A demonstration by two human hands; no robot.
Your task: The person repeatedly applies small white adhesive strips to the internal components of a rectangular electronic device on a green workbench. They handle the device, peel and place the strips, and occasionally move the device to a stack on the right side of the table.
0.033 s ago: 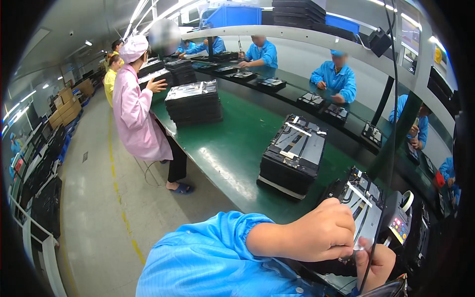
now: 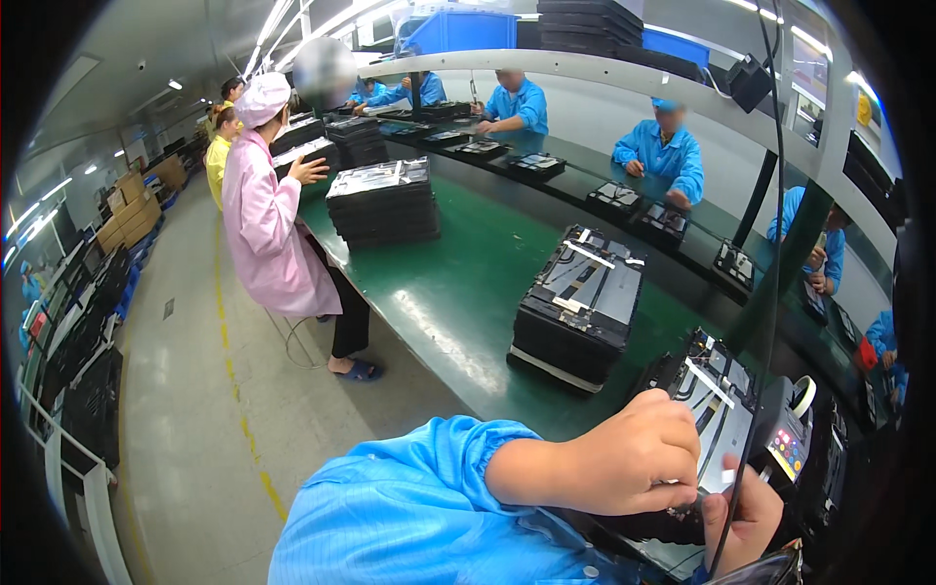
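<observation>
Since the earlier frame, the right hand point(image 2: 749, 517) has moved slightly: its forefinger stands higher, farther from the thumb. A co-worker's hand point(image 2: 677, 199) at 2 o'clock has shifted a little toward 4 o'clock.

The green surface point(image 2: 439, 322) stretches from 10 o'clock down toward 4 o'clock. On it, the near stack point(image 2: 575, 312) of black-edged panels stands at 3 o'clock, the far stack point(image 2: 383, 205) between 10 and 11. The silver-and-black panel point(image 2: 720, 419) being handled lies at 4 o'clock, its lower end behind the hands. The left hand point(image 2: 634, 453), between 4 and 5 o'clock, has its fingers curled in at that end; whether its grip pinches anything, I cannot tell. The right hand faces it from about 4 o'clock, thumb and forefinger apart at the tips; I cannot tell whether this grip holds the small pale piece point(image 2: 729, 468) by the forefinger. At the panel's 4 o'clock sits a control box point(image 2: 785, 448) with coloured buttons.
</observation>
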